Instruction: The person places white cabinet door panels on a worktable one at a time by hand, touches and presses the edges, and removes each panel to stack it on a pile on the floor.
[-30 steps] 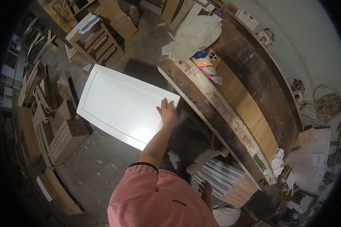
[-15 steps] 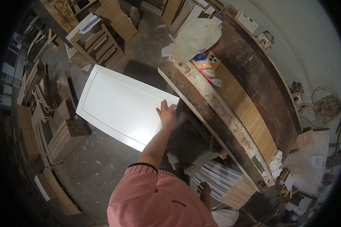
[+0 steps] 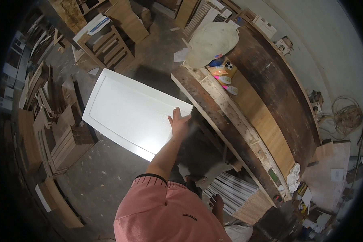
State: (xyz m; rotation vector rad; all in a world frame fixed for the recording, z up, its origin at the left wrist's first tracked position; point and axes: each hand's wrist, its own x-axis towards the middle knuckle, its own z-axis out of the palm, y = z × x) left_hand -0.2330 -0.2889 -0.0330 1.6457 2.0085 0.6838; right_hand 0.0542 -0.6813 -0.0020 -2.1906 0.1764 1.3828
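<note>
A white rectangular panel (image 3: 125, 109) with a recessed centre, like a cabinet door, lies to the front left; what bears it is hidden beneath. My left hand (image 3: 180, 126) rests over its right end, close to the corner, with fingers and thumb spread on the white face. Lower and to the right, my right hand (image 3: 217, 204) hangs by my side in shadow, fingers loosely apart, and nothing shows in it. Beside that hand stands a stack of white-edged panels (image 3: 234, 191), apart from it as far as I can tell.
A long worn workbench (image 3: 266, 105) runs along the right, bearing a pale cap (image 3: 211, 44), small bottles (image 3: 230, 89), a phone (image 3: 229, 64) and a crumpled white cloth (image 3: 293, 177). Stacked boards (image 3: 70, 145) stand on the left. A slatted wooden frame (image 3: 109, 44) is farther back.
The whole view has shifted slightly. My left hand stays at the same end of the panel, and my right hand still hangs low.
</note>
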